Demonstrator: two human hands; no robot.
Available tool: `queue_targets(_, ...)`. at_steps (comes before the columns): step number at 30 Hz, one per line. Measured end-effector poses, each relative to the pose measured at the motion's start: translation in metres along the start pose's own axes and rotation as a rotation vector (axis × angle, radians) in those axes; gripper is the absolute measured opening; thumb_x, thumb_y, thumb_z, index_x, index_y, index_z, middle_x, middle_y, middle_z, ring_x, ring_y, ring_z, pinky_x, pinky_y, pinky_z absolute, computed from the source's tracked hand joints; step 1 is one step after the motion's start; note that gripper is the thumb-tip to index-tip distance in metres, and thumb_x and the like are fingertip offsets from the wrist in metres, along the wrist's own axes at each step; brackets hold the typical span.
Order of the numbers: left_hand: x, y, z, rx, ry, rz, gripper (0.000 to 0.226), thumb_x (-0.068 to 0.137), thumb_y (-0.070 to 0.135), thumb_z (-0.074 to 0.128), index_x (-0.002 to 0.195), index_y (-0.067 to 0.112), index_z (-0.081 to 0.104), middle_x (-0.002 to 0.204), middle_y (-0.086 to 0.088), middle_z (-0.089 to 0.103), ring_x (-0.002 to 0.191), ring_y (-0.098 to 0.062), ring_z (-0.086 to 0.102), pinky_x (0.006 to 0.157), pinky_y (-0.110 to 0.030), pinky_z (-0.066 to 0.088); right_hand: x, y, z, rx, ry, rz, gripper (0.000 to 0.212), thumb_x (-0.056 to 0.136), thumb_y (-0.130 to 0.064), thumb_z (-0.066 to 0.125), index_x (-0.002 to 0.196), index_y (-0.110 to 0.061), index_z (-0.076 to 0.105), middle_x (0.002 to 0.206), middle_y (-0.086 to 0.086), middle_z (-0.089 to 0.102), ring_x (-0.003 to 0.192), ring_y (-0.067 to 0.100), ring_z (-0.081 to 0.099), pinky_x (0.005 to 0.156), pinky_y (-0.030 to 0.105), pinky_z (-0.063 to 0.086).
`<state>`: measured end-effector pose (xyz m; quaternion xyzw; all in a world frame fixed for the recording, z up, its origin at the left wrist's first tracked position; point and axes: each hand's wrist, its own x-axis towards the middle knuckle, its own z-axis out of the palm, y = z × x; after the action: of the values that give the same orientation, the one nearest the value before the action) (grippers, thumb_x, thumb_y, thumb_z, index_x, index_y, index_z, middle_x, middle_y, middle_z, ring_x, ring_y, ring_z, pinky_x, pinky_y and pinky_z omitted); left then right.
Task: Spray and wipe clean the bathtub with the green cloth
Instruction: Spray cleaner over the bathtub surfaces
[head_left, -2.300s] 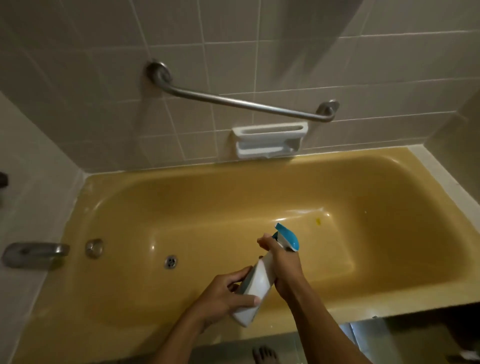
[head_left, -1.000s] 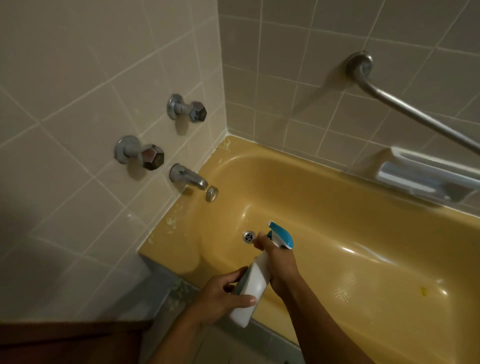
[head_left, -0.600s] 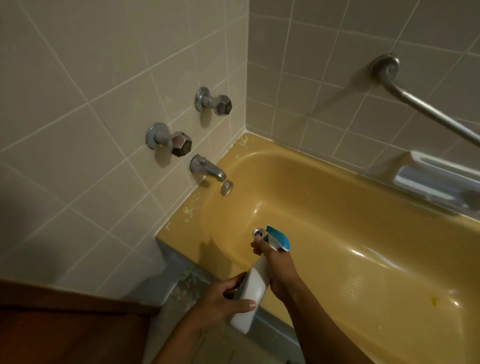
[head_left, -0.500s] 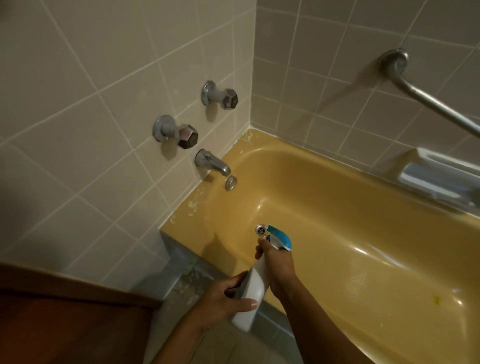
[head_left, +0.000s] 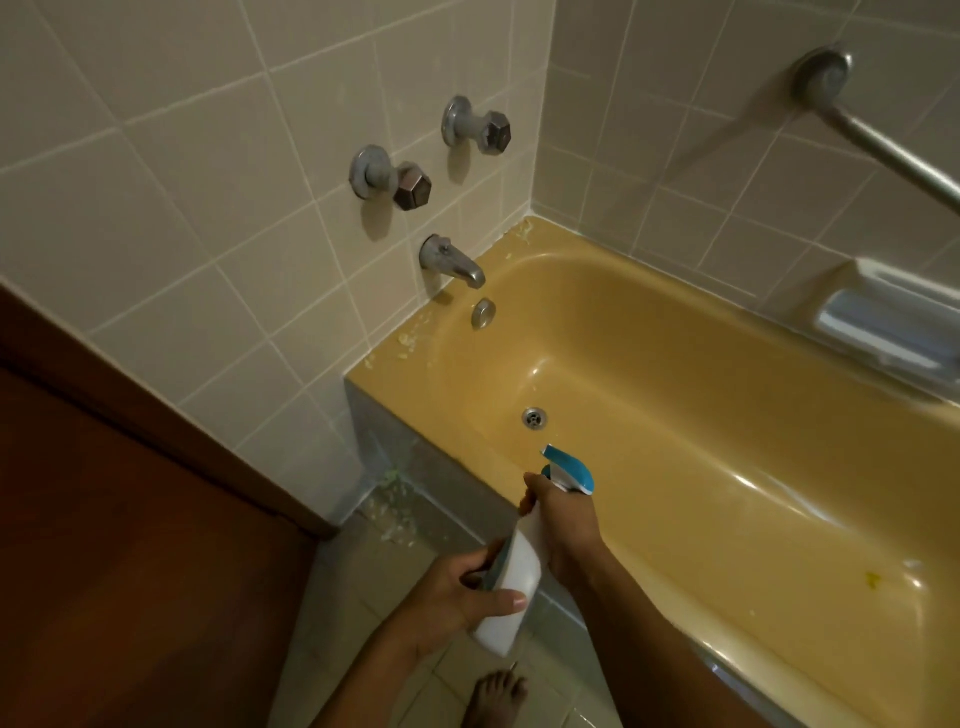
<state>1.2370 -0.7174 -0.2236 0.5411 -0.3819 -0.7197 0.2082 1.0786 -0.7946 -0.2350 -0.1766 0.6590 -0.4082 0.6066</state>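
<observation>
**Spray stage, tap end of tub**

Right hand (head_left: 569, 530) is curled round the neck of the white plastic spray bottle with blue trigger head (head_left: 511, 577), at lower centre of frame. Left hand (head_left: 457, 587) grips its base, thumb across the front. Trigger finger is hard to make out, possibly on the lever.

Nozzle points toward the round metal drain (head_left: 534, 417) in the mustard-yellow enamel bathtub (head_left: 727, 467). Green cloth is not in view.

Judgement: spraying in hand, wiping not yet begun.

To do it well:
- Keep the nozzle low over the basin.
- Sweep in overlapping passes across floor and walls.
- Cover the pale flaky residue (head_left: 408, 340) on the rim under the chrome spout (head_left: 452, 262).
- Cover the yellow speck (head_left: 872, 578) at lower right.
- Steady the base so the mist lands inside.
</observation>
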Motion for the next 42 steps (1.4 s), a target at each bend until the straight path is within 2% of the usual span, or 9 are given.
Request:
queue_targets(3, -0.017, -0.01, 0.022, 0.013, -0.002, -0.007, 0.054, 0.079, 0.025, 0.086, 0.128, 0.036, 0.065, 0.119, 0.009, 0.076, 0.112, -0.014, 0.071, 0.097, -0.037, 0.059, -0.018, 0.011, -0.02, 0.005, 0.016, 0.021, 0.022, 0.086, -0.018, 0.074, 0.067, -0.015, 0.063, 0.067, 0.011, 0.062, 0.063, 0.025, 0.056, 0.069, 0.041, 0.047)
queue_targets(8, -0.038, -0.022, 0.051, 0.024, 0.001, -0.007, 0.052, 0.085, 0.019, 0.084, 0.132, 0.031, 0.065, 0.119, 0.006, 0.076, 0.11, -0.015, 0.071, 0.089, -0.033, 0.059, -0.047, 0.013, -0.055, 0.023, -0.084, -0.024, 0.019, 0.091, -0.025, 0.077, 0.091, -0.011, 0.065, 0.085, 0.007, 0.069, 0.078, 0.021, 0.062, 0.073, 0.041, 0.051)
queue_targets(14, -0.054, -0.024, 0.087, 0.078, -0.042, -0.001, 0.064, 0.076, 0.035, 0.084, 0.136, 0.03, 0.064, 0.122, 0.005, 0.075, 0.112, -0.017, 0.07, 0.091, -0.032, 0.059, -0.063, 0.02, -0.087, -0.022, 0.131, 0.026, 0.021, 0.088, -0.018, 0.07, 0.07, -0.011, 0.061, 0.069, 0.011, 0.063, 0.065, 0.026, 0.057, 0.067, 0.039, 0.048)
queue_targets(21, -0.058, -0.023, 0.123, 0.115, -0.102, -0.025, 0.059, 0.076, 0.039, 0.08, 0.133, 0.036, 0.063, 0.12, 0.006, 0.075, 0.111, -0.016, 0.07, 0.092, -0.03, 0.058, -0.08, 0.018, -0.133, 0.099, 0.085, 0.006, 0.021, 0.092, -0.027, 0.076, 0.101, -0.011, 0.065, 0.085, 0.008, 0.07, 0.076, 0.022, 0.063, 0.069, 0.038, 0.053)
queue_targets(24, -0.05, -0.024, 0.139, 0.153, -0.132, -0.033, 0.065, 0.074, 0.042, 0.083, 0.135, 0.032, 0.066, 0.122, 0.006, 0.075, 0.114, -0.016, 0.07, 0.096, -0.033, 0.057, -0.081, 0.015, -0.155, 0.137, 0.097, 0.044, 0.012, 0.093, -0.019, 0.074, 0.091, -0.011, 0.066, 0.078, 0.009, 0.067, 0.068, 0.021, 0.06, 0.067, 0.037, 0.051)
queue_targets(29, -0.025, -0.022, 0.173, 0.231, -0.19, -0.046, 0.066, 0.068, 0.048, 0.084, 0.129, 0.027, 0.071, 0.119, 0.004, 0.076, 0.111, -0.018, 0.071, 0.09, -0.029, 0.055, -0.077, 0.016, -0.194, 0.167, 0.354, 0.071, 0.015, 0.09, -0.009, 0.062, 0.075, -0.01, 0.061, 0.073, 0.01, 0.062, 0.062, 0.022, 0.055, 0.068, 0.037, 0.047)
queue_targets(35, 0.008, -0.017, 0.232, 0.317, -0.341, -0.076, 0.07, 0.07, 0.045, 0.087, 0.135, 0.03, 0.068, 0.125, 0.008, 0.074, 0.116, -0.016, 0.07, 0.106, -0.041, 0.053, -0.092, 0.013, -0.273, 0.376, 0.329, -0.012, 0.013, 0.091, -0.017, 0.075, 0.101, -0.014, 0.068, 0.093, 0.006, 0.069, 0.083, 0.02, 0.063, 0.075, 0.039, 0.05)
queue_targets(39, 0.028, -0.007, 0.29, 0.424, -0.479, -0.05, 0.07, 0.068, 0.043, 0.09, 0.134, 0.036, 0.068, 0.128, 0.017, 0.071, 0.118, -0.004, 0.065, 0.103, -0.026, 0.051, -0.113, 0.013, -0.34, 0.509, 0.371, -0.112, 0.02, 0.09, -0.013, 0.074, 0.109, -0.013, 0.069, 0.113, 0.004, 0.074, 0.105, 0.019, 0.068, 0.091, 0.046, 0.05)
queue_targets(42, 0.038, 0.0, 0.337, 0.499, -0.594, -0.027, 0.061, 0.077, 0.03, 0.09, 0.131, 0.044, 0.066, 0.124, 0.024, 0.069, 0.113, 0.003, 0.064, 0.094, -0.017, 0.05, -0.123, 0.016, -0.384, 0.603, 0.574, -0.057, 0.012, 0.092, -0.013, 0.073, 0.087, -0.013, 0.061, 0.085, 0.007, 0.069, 0.078, 0.022, 0.067, 0.074, 0.038, 0.05)
